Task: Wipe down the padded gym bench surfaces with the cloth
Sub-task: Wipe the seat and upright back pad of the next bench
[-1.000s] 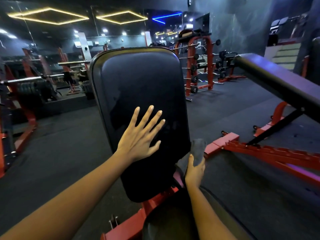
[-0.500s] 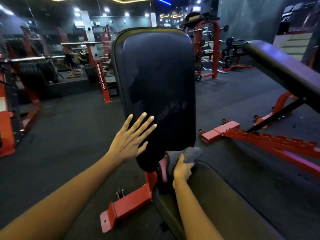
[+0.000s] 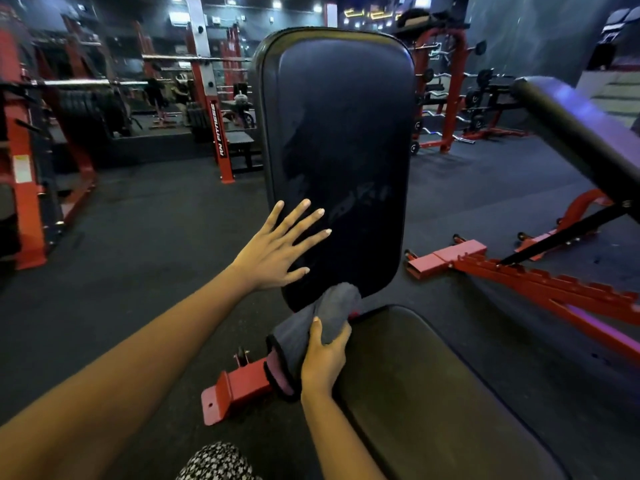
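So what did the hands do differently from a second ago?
The right hand drew the cloth down from the backrest's lower right edge to its bottom end, by the seat pad. The left hand slid lower-left, still flat and open on the backrest. The cloth stayed gripped.

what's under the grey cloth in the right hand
The grey cloth drapes over the gap between the upright back pad and the seat pad. A bit of red frame shows below it. The hinge itself is covered. The right hand has it in its grip.

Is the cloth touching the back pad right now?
Touching. The head view shows the cloth, gripped by the right hand, with its top bunched against the bottom edge of the back pad.
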`<state>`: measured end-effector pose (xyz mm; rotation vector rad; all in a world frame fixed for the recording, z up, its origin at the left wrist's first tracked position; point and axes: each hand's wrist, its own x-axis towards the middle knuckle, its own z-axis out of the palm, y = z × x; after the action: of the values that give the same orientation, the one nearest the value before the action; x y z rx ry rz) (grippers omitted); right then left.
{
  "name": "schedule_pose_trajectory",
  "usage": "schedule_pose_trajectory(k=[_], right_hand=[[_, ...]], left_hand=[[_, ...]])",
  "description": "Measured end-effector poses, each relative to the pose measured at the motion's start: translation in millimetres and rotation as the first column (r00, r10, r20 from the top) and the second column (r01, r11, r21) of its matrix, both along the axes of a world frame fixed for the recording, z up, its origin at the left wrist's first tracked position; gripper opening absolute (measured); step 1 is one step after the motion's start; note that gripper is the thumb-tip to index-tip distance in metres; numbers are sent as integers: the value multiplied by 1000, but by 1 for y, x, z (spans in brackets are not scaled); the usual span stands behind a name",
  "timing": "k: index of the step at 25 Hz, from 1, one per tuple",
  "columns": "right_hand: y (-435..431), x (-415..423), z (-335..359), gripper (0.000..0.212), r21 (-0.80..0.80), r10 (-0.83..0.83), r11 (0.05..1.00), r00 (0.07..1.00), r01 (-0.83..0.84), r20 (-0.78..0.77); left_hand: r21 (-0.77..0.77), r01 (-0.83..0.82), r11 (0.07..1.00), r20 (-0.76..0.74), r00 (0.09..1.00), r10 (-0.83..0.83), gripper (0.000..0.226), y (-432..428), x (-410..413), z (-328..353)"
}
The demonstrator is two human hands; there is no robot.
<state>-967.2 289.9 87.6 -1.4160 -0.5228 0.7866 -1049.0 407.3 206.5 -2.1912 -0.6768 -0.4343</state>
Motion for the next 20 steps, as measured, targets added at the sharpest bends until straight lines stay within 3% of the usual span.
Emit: schedule_pose_trajectory(k=[2,3,5,7,8,10,12,14,17,20], right_hand=[[-4,15,26,50,128,18,991,985,-41,170],[0,27,40,49,218,8,974,968,-65,252],[10,46,87,51,356,-16,923,913,-143,408],[24,58,143,53,466,-132,864,808,-190,574],[28,60,174,56,498,-217,843,718,-204,661],[41,63,235,67,524,-398,825,440,-212,805],[64,59,282,72,466,-462,864,70,-189,884],[89,49,310,68,389,-434,894,-207,-223,877],[113,43,314,64,377,-430,903,-428,-208,795],[117,42,296,59,423,-496,867,-548,-264,674]], left_hand=[[-102,57,993,276,961,-26,64,-17,-1,-8],[-175,106,979,453,892,-16,62,-26,-1,-11],[-307,257,916,743,667,62,62,-36,0,-6],[-372,420,828,891,413,190,64,-31,3,14],[-377,492,785,920,296,256,64,-26,5,26],[-341,657,672,921,91,378,58,-22,11,60],[-241,819,520,894,-21,448,42,-20,16,84],[-144,901,408,869,-82,488,29,-17,20,97],[-26,964,265,808,-136,574,46,-8,19,93],[67,961,269,769,-221,600,58,4,13,80]])
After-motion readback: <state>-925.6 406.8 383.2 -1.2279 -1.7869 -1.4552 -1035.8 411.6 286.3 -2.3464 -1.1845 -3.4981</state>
